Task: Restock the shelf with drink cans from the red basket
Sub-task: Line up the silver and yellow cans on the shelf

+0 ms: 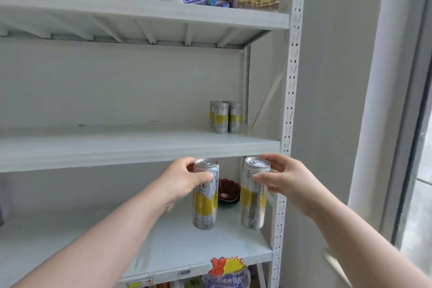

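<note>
Left fingers (202, 176): clamped round the upper part of a tall, slim silver-and-yellow aluminium drink can (205, 206), thumb across its front.
Right fingers (260, 179): clamped the same way near the rim of a second silver-and-yellow can (253, 203).
Left hand (180, 180) and right hand (287, 177): side by side, each carrying its can upright just below the front edge of the pale grey metal middle shelf board (140, 147), toward its right end.
Done: a small cluster of matching cans (225, 117) stands on that board at its back right corner (the exact count is hard to tell).
Left: by my reading it is early. Both held cans are not yet on the board, and most of it lies bare to the left of the cluster.
Red basket: out of view, so I cannot tell how much stock remains.
Below the board: a dark red bowl (228, 190) sits behind the held cans.
</note>
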